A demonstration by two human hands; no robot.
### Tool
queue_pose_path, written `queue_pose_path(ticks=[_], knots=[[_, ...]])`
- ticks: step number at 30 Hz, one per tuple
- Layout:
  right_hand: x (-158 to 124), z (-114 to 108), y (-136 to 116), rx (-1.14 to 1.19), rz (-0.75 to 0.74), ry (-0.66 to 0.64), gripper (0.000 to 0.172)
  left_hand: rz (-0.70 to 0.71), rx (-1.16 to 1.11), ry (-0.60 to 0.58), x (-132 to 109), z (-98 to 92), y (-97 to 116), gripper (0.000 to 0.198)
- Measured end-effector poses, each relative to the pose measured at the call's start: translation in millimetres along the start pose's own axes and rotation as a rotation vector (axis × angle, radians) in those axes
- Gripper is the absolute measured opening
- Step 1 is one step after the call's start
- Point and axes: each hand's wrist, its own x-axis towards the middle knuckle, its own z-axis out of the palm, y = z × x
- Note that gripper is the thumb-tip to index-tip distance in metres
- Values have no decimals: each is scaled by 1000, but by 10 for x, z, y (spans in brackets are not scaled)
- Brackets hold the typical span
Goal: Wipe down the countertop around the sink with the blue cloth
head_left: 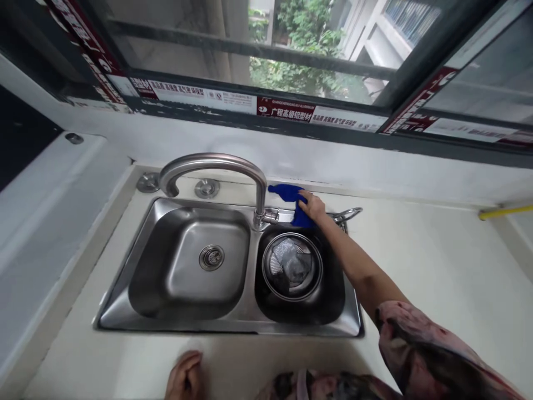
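My right hand (pixel 312 206) reaches across to the back rim of the steel double sink (pixel 125 278) and is closed on a blue cloth (pixel 291 195) lying behind the faucet base. The curved faucet (pixel 216 164) arches to the left over the large left basin (pixel 191 261). In the smaller right basin sits a round metal strainer bowl (pixel 291 268) with something grey inside. My left hand (pixel 185 378) rests on the counter at the front edge, fingers curled, nothing visible in it.
A pale counter (pixel 437 266) surrounds the sink. Two round metal caps (pixel 207 188) sit behind the left basin. A wire handle (pixel 347 214) lies at the sink's back right corner. A window with labelled frame (pixel 266 108) runs along the back wall. A yellow rod (pixel 506 211) pokes in at the right.
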Motion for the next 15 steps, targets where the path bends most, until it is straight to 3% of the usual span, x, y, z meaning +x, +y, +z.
queue_pose_path(ticks=[8,12,15], knots=[[-538,18,368,-207,258,186,49,79,-25,40,21,47,-47,23],[-507,84,352,-159,93,198,47,129,-13,20,17,39,-57,20],[-318,179,91,-102,-93,127,46,168,-29,11,12,36,-88,19]])
